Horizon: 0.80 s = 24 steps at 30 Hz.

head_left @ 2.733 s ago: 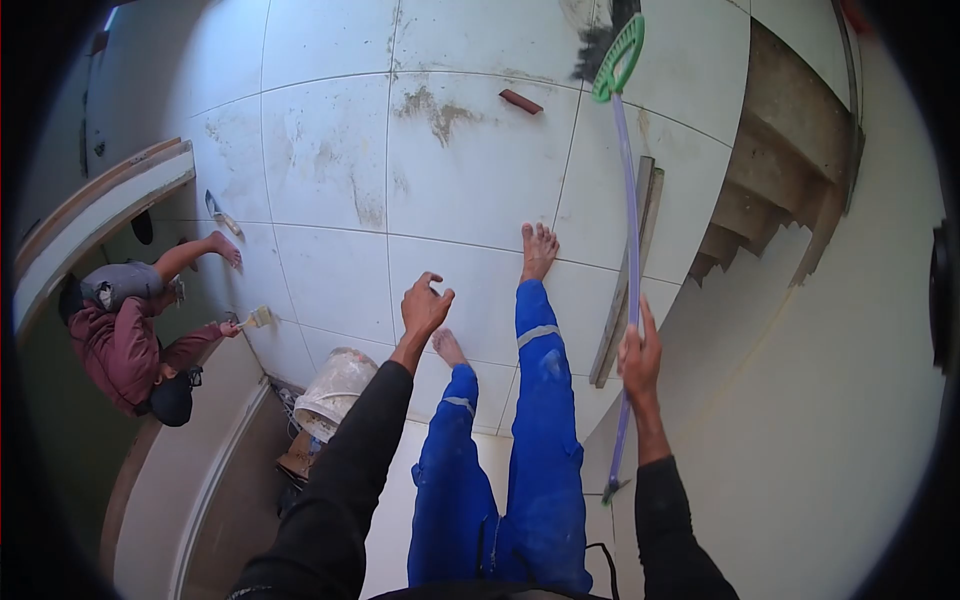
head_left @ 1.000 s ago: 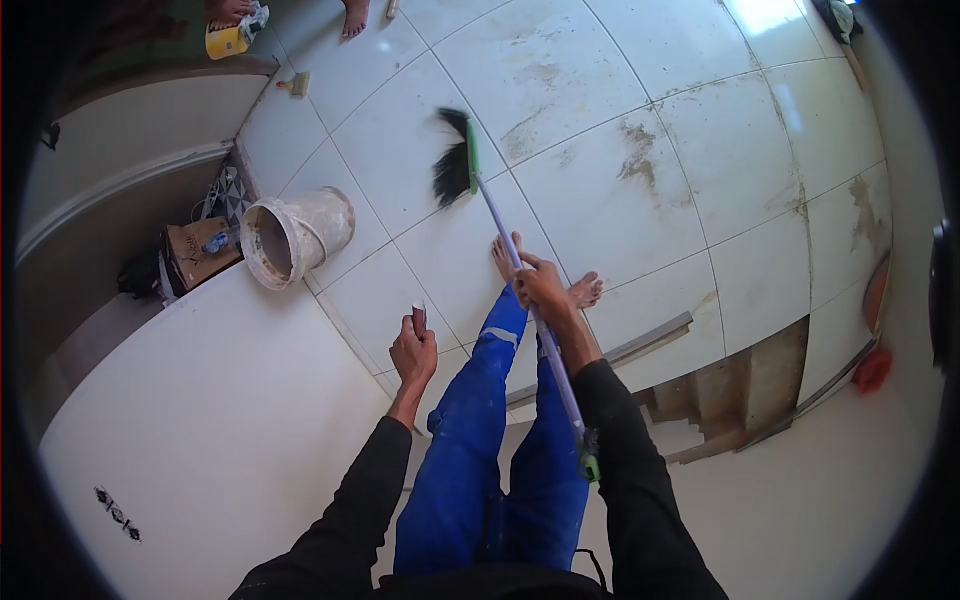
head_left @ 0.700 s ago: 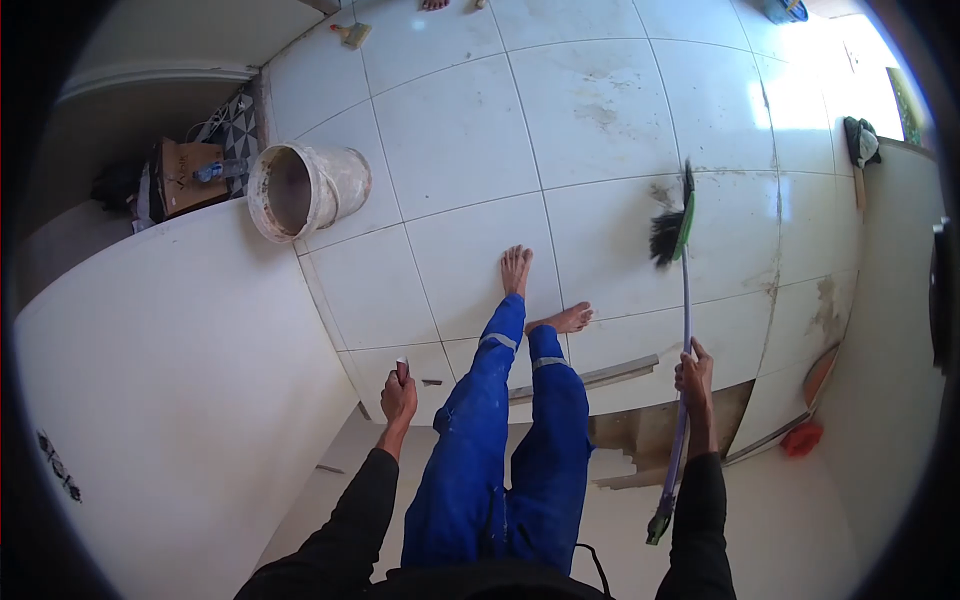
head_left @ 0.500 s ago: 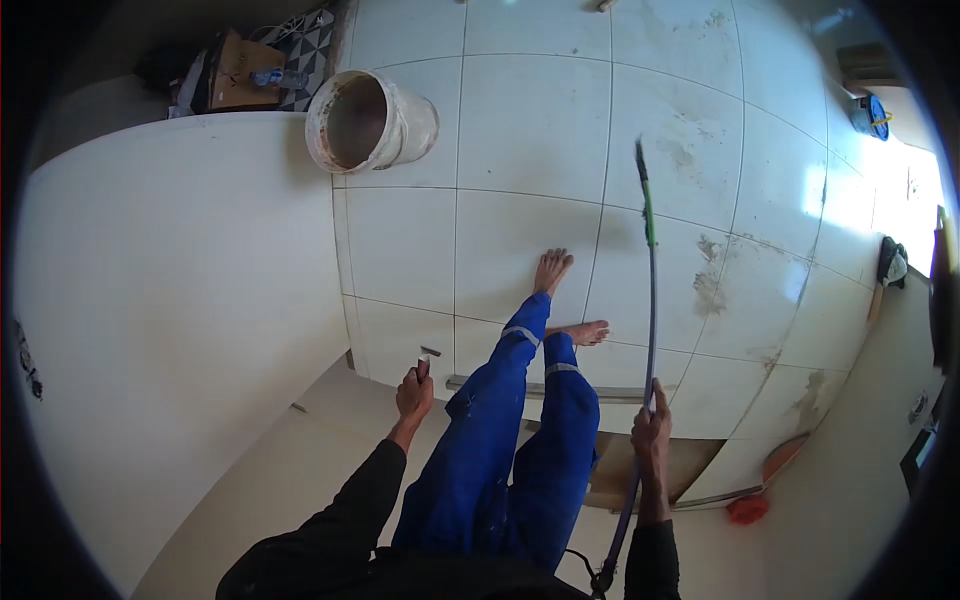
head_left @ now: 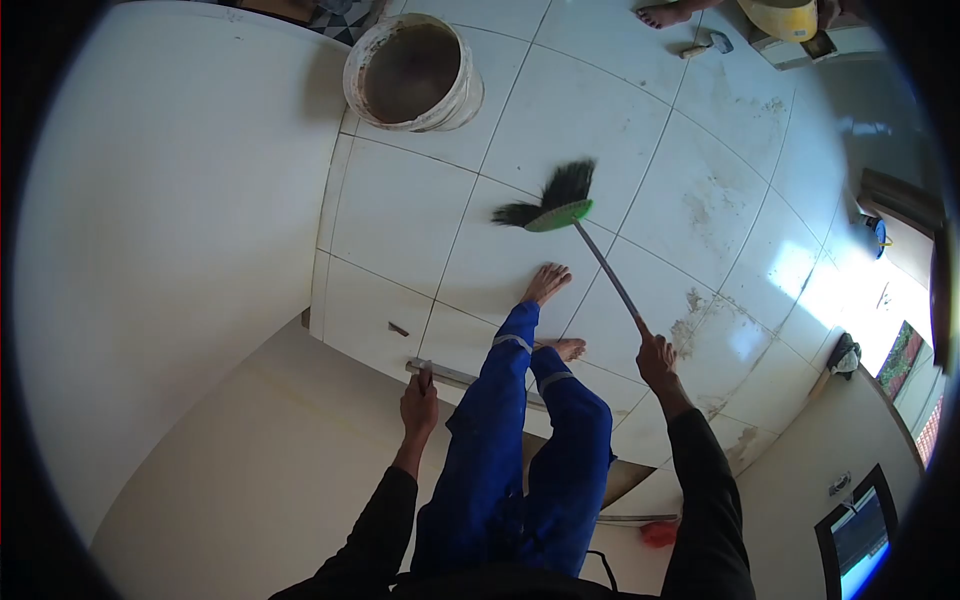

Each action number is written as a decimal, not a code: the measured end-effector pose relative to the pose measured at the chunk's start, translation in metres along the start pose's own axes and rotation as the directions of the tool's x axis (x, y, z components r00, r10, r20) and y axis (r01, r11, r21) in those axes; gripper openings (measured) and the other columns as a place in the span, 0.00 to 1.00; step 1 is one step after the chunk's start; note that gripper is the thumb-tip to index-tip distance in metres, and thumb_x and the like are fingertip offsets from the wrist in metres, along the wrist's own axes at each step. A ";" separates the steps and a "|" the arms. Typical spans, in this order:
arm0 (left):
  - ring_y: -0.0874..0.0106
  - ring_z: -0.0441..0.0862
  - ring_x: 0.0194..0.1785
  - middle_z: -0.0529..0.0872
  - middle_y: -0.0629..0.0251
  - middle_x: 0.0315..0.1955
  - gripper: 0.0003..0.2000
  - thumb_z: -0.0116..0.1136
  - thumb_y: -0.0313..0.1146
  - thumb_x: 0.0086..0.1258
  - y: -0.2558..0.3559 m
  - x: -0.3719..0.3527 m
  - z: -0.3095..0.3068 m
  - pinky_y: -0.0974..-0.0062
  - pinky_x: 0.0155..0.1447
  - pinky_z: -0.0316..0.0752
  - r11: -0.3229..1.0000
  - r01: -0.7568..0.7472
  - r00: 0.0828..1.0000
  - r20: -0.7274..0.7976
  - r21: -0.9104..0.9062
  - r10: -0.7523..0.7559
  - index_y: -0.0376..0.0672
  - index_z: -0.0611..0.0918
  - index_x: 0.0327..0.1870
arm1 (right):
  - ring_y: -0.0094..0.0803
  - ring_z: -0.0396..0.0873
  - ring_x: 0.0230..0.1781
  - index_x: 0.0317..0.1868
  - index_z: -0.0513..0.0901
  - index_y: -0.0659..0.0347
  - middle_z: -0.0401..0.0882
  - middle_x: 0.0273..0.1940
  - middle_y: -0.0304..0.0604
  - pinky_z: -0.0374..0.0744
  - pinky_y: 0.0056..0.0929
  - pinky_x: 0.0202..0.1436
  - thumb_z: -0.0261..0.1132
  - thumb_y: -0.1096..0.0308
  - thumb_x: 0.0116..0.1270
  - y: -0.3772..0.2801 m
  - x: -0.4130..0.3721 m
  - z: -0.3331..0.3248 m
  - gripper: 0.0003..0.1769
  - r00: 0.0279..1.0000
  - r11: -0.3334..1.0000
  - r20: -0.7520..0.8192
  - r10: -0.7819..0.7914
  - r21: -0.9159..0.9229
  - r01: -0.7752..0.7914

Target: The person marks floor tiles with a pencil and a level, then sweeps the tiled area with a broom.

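My right hand (head_left: pixel 657 361) is closed around the pole of a broom (head_left: pixel 612 275). The broom has a green head and splayed black bristles, held over the white tiles ahead of my bare feet (head_left: pixel 548 283). My left hand (head_left: pixel 418 402) is wrapped round a small hand tool (head_left: pixel 425 373) with a dark reddish handle; it looks like a scraper, but its working end is hard to make out. A dark flat strip (head_left: pixel 398 328) shows on the tiles just beyond it.
A stained white bucket (head_left: pixel 472 95) of murky liquid stands beside the low white wall (head_left: pixel 180 200). Another person's foot (head_left: pixel 665 14) and a yellow rounded object (head_left: pixel 783 18) are at the top right, near a hand tool (head_left: pixel 708 45). Dirt marks the tiles (head_left: pixel 400 200).
The broom head has swung left and turned to show its bristles broadside. My right hand has moved up, and my view has turned, bringing the other person into sight.
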<state>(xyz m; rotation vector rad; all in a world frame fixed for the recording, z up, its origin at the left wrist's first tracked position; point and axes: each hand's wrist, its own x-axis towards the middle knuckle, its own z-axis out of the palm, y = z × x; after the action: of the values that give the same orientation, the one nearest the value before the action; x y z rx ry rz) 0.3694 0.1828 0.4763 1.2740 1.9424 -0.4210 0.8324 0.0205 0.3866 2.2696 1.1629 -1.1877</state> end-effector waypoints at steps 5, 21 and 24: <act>0.56 0.82 0.39 0.82 0.53 0.32 0.12 0.51 0.38 0.72 -0.088 -0.015 0.012 0.54 0.47 0.75 0.972 0.140 0.990 -0.007 -0.189 -0.144 0.37 0.79 0.42 | 0.62 0.84 0.32 0.75 0.71 0.49 0.84 0.31 0.63 0.79 0.62 0.36 0.58 0.76 0.71 0.107 -0.123 -0.051 0.32 0.993 0.983 0.002 0.120 0.139 -0.119; 0.50 0.83 0.37 0.84 0.50 0.30 0.11 0.48 0.34 0.74 0.118 -0.092 0.136 0.54 0.46 0.76 0.952 0.155 0.984 -0.048 -0.265 -0.173 0.36 0.78 0.42 | 0.60 0.84 0.57 0.75 0.70 0.44 0.86 0.53 0.59 0.82 0.59 0.60 0.49 0.67 0.78 -0.128 0.398 -0.332 0.27 0.876 0.939 -0.360 -0.322 -0.007 0.343; 0.48 0.87 0.50 0.89 0.46 0.42 0.14 0.49 0.31 0.72 0.169 -0.120 0.163 0.53 0.56 0.78 0.943 0.294 0.956 0.043 -0.156 -0.291 0.34 0.81 0.51 | 0.59 0.85 0.56 0.78 0.68 0.42 0.86 0.53 0.58 0.83 0.58 0.60 0.51 0.67 0.78 -0.073 0.440 -0.312 0.29 0.884 0.937 -0.317 -0.344 -0.064 0.342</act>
<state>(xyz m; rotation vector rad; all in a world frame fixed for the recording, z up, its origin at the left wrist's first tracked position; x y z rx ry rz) 0.6125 0.0793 0.4804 0.8781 2.1102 -0.4120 1.0815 0.4782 0.2296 2.3819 1.7514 -0.9341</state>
